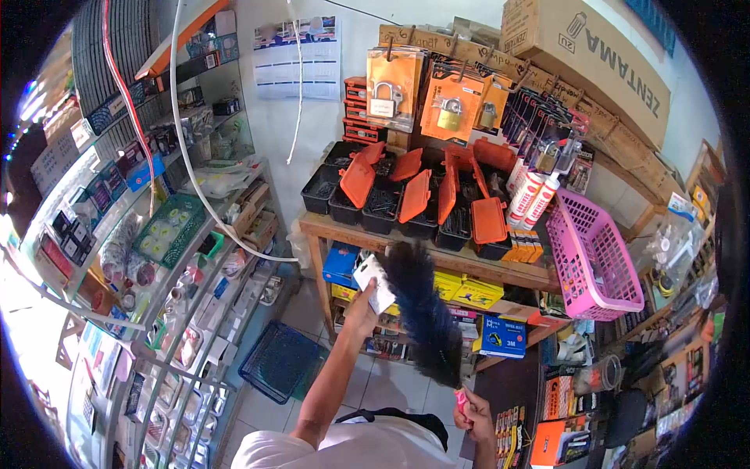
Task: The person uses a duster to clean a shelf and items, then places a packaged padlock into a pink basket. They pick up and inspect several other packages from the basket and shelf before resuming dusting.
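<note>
Your duster (426, 316) is all soft, shaggy, matt bristle, and its pink handle (460, 399) looks like smooth plastic. The white thing (381, 294) you've got is smooth and pale; can't tell if it's plastic or card tbh. Your tabletop (344, 229) is rough, worn wood. On it you've got black plastic bins (344, 208) with semi-gloss orange plastic lids (490, 220), plus smooth white plastic bottles (531, 197). Your pink basket (603, 302) is perforated plastic. That big carton (594, 70) is matt brown cardboard, the padlock (450, 117) is shiny brassy metal, your calendar (297, 70) is paper, and your shirt (312, 451) is plain matt cloth.
</note>
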